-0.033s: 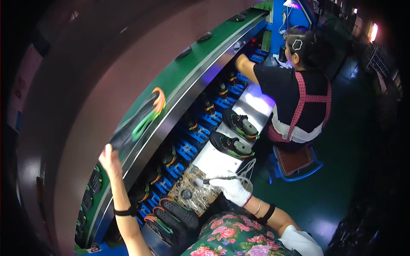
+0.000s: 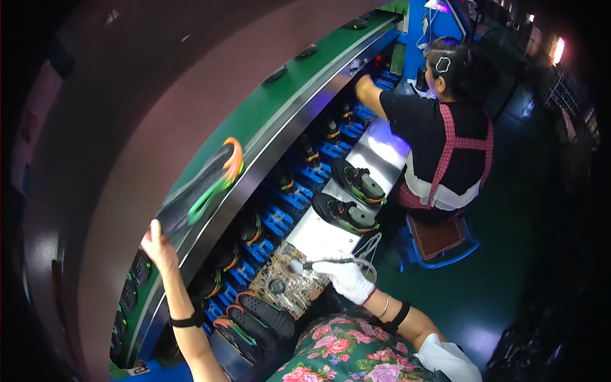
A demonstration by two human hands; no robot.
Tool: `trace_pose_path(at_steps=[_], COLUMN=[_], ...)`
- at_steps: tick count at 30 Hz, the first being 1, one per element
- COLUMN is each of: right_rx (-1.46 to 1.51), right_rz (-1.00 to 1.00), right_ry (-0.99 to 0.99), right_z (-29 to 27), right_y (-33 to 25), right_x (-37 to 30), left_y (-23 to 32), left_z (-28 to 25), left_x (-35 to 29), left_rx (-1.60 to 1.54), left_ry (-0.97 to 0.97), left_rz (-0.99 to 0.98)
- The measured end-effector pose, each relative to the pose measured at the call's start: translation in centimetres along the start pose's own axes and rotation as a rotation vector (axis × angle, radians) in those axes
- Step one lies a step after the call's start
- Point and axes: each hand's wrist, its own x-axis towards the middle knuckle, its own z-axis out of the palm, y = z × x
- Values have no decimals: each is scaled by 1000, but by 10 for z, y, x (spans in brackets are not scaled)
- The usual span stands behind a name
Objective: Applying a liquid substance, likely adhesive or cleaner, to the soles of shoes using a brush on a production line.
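The long black shoe part with an orange rim and green edging (image 2: 197,191) is above the green conveyor belt (image 2: 251,124); whether it touches the belt cannot be told. It has just shifted slightly down and leftward, along with the bare left hand (image 2: 160,249) gripping its near end. The white-gloved right hand (image 2: 344,275), closed around a dark-handled brush (image 2: 310,265), has barely moved. For the work, this looks like a small adjustment in handling the part: brush and part remain well apart, so no brushing is under way on it.

The brush tip is near a dark round opening (image 2: 277,286) in the stained end of the bench (image 2: 321,239). Three black shoe pieces (image 2: 261,321) lie nearer the body; farther along stand two black shoes with green and orange trim (image 2: 344,213). Beyond them, a co-worker in a checked apron (image 2: 439,146) sits reaching toward the line.
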Motion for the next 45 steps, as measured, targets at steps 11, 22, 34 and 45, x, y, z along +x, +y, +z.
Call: trace_pose_path(at_steps=[11,22,34,45], right_rx=[-1233,-614,-536,-1146], right_rz=[-764,-444,162,-955], right_ry=[-308,-432,-198,-540], right_z=[125,181,180,221], right_y=[25,128,145,123], right_x=[-29,-30,-34,-28], left_y=[-32,-146,-83,-67], left_z=[-152,-164,-143,-143], left_x=[-119,-259,-303,-294], left_rx=[-131,-726,-1262,-1280], left_ry=[-218,-247,-272,4], left_rz=[-350,-1098,-1217,-998])
